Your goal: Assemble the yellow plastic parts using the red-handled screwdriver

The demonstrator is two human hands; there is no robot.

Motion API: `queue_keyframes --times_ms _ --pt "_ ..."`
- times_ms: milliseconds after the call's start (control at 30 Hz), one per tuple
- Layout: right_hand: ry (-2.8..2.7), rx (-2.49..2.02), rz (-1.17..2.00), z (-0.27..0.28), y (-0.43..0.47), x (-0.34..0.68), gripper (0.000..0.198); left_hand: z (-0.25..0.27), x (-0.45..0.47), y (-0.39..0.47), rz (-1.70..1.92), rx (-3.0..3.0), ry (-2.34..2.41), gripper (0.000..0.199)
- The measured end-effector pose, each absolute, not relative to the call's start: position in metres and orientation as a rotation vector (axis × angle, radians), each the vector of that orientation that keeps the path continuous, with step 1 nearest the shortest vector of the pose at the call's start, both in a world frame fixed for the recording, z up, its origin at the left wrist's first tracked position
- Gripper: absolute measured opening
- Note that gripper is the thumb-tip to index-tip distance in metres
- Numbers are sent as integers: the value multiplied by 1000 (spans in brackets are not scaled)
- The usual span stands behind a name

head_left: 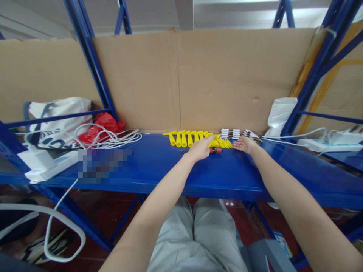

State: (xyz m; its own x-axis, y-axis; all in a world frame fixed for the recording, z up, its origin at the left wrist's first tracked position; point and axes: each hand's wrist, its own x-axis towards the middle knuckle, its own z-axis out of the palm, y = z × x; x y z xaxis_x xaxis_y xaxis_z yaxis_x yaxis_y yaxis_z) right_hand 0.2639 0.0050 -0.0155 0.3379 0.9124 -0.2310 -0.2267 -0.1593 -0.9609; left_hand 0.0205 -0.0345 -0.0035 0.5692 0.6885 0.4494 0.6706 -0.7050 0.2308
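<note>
On the blue shelf top [159, 158] stands a row of yellow funnel-shaped plastic pieces [183, 139]. Right of them, smaller yellow pieces [224, 143] lean close together. My left hand [199, 148] is at the left side of this group, fingers stretched out against a yellow piece and partly covering others. My right hand [245, 145] lies at the group's right end, open, fingers pointing left and palm partly turned up. A screwdriver [216, 150] with a red and black handle lies just in front of the pieces, its shaft partly behind my left hand.
Stacked white-and-black packets [231, 133] sit behind the small pieces. To the left are a coiled white cable [121, 140], a red plastic bag [106, 124], a white cloth bag [65, 121] and a power strip [53, 166]. A second power strip [331, 144] stands right. Cardboard [215, 79] closes the back.
</note>
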Motion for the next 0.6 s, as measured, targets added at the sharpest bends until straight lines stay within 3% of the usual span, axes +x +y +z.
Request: queue_keyframes --times_ms 167,400,600 --pt "-886 -1394 1107 -2 -11 244 13 -3 19 -39 708 2911 1221 62" --pt "-1366 -1251 1349 7 -29 220 12 -6 17 -34 721 2894 1233 58" --pt "-1515 -1212 1241 5 -30 215 17 -8 17 -32 754 2879 1221 60"
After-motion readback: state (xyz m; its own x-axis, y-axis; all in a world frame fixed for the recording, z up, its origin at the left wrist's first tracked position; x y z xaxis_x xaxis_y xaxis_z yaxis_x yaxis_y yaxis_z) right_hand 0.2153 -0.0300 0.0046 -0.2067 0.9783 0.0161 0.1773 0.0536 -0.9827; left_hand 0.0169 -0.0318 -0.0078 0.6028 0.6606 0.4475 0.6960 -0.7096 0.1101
